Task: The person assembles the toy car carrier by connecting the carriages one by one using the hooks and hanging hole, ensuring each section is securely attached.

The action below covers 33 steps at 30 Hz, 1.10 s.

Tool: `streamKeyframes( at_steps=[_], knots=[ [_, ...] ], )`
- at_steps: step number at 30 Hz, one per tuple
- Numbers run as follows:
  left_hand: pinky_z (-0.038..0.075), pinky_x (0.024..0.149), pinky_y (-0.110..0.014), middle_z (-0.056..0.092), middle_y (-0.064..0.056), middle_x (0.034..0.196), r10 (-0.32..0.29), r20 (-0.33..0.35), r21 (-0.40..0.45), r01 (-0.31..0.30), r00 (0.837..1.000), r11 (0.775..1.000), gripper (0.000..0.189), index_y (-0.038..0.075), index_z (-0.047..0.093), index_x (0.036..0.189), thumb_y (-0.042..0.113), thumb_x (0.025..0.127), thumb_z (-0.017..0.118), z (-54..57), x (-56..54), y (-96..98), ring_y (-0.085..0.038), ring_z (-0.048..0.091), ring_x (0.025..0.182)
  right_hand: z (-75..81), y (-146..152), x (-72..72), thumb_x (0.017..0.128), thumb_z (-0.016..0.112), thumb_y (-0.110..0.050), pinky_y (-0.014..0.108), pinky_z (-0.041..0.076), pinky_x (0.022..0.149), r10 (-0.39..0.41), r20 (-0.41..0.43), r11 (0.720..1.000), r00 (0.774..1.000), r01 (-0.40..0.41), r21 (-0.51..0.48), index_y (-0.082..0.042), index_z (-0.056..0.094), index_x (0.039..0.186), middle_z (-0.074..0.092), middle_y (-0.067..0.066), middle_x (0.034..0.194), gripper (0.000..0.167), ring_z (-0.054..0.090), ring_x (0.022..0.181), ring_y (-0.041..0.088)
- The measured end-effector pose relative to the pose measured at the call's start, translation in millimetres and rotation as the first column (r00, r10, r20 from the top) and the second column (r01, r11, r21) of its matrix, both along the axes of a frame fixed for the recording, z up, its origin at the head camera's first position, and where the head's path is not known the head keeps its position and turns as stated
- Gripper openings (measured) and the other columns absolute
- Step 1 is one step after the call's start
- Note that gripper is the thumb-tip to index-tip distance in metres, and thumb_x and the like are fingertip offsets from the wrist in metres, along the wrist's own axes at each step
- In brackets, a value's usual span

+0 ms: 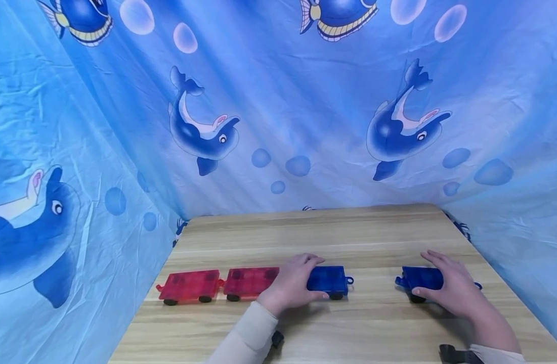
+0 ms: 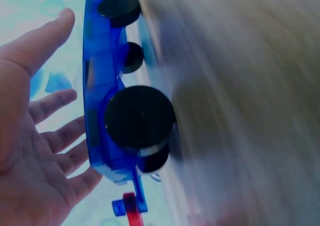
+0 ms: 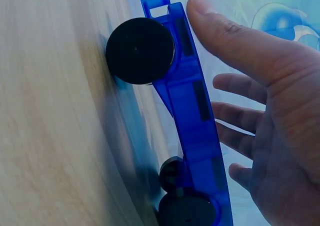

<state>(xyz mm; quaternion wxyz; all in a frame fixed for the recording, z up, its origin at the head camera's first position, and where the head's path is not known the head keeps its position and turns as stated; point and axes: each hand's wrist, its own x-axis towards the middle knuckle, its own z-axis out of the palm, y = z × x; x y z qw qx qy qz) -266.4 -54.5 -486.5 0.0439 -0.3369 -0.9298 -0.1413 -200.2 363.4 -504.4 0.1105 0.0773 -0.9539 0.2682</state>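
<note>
In the head view my left hand spreads over a blue toy train car standing on its black wheels. The left wrist view shows that blue car with thumb and fingers apart from it. A hook at its end meets a red loop. Two red toy train cars stand in line to the left. On the right, my right hand reaches over a second blue car, thumb near its front edge, fingers loosely spread behind. A gap separates the two blue cars.
The cars stand on a wood-grain table. Behind it and along both sides hangs a blue curtain printed with dolphins and bubbles. Dark wrist straps with small black parts sit below the hands.
</note>
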Motion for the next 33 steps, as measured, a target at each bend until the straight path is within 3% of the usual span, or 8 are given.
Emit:
streamKeyframes(
  at_steps=[3, 7, 14, 19, 26, 33],
  knots=[
    [0.048, 0.110, -0.049, 0.054, 0.002, 0.150, 0.003, -0.005, -0.009, -0.003, 1.000, 1.000, 0.088, 0.026, 0.050, 0.155, 0.068, 0.083, 0.079, -1.9, -0.4, 4.6, -0.023, 0.051, 0.138, -2.2, 3, 0.9, 0.076, 0.089, -0.057, 0.076, -0.003, 0.117, 0.009, 0.006, 1.000, 1.000, -0.009, -0.012, 0.004, 0.043, 0.154, 0.035, 0.039, 0.154, 0.109, 0.028, 0.137, 0.066],
    [0.048, 0.111, -0.047, 0.053, 0.001, 0.150, 0.012, 0.011, -0.020, -0.012, 1.000, 1.000, 0.089, 0.025, 0.049, 0.155, 0.067, 0.083, 0.079, -2.6, 0.6, 9.0, -0.023, 0.050, 0.138, -3.9, 4, 1.5, 0.075, 0.090, -0.056, 0.074, -0.003, 0.118, 0.023, 0.014, 0.999, 1.000, -0.022, -0.024, 0.005, 0.046, 0.152, 0.037, 0.038, 0.154, 0.107, 0.029, 0.137, 0.066],
    [0.047, 0.112, -0.044, 0.055, -0.004, 0.151, 0.033, 0.045, -0.085, -0.029, 0.998, 0.996, 0.094, 0.019, 0.045, 0.158, 0.065, 0.083, 0.080, -6.0, 1.0, 10.1, -0.024, 0.053, 0.136, -4.1, 3, 1.3, 0.072, 0.094, -0.050, 0.082, 0.018, 0.109, 0.026, 0.059, 0.999, 0.998, -0.027, 0.031, 0.004, 0.055, 0.145, 0.048, 0.034, 0.146, 0.099, 0.036, 0.133, 0.066],
    [0.047, 0.112, -0.042, 0.056, -0.004, 0.151, 0.035, 0.057, -0.115, -0.028, 0.998, 0.993, 0.090, 0.017, 0.049, 0.156, 0.061, 0.085, 0.081, -7.4, 0.4, 7.5, -0.024, 0.053, 0.137, -3.4, -2, 0.1, 0.074, 0.092, -0.052, 0.080, 0.036, 0.097, 0.006, 0.083, 0.997, 0.997, -0.012, 0.077, 0.000, 0.059, 0.144, 0.054, 0.031, 0.141, 0.094, 0.042, 0.129, 0.062],
    [0.049, 0.110, -0.042, 0.058, -0.005, 0.147, 0.053, 0.071, -0.104, -0.045, 0.996, 0.994, 0.086, 0.016, 0.054, 0.152, 0.059, 0.083, 0.084, -6.6, 1.4, 0.5, -0.024, 0.055, 0.134, -4.3, -11, -4.0, 0.074, 0.090, -0.057, 0.079, 0.040, 0.094, -0.003, 0.116, 0.996, 0.993, -0.007, 0.085, -0.004, 0.060, 0.145, 0.056, 0.029, 0.138, 0.093, 0.045, 0.127, 0.059],
    [0.050, 0.109, -0.043, 0.059, -0.004, 0.145, 0.077, 0.080, -0.089, -0.070, 0.994, 0.994, 0.086, 0.018, 0.055, 0.151, 0.059, 0.081, 0.086, -8.1, 2.7, -6.9, -0.023, 0.056, 0.132, -3.0, -25, -9.5, 0.072, 0.091, -0.058, 0.077, 0.041, 0.094, 0.015, 0.097, 0.994, 0.995, -0.025, 0.103, -0.007, 0.063, 0.143, 0.060, 0.025, 0.135, 0.091, 0.050, 0.125, 0.056]
  ],
)
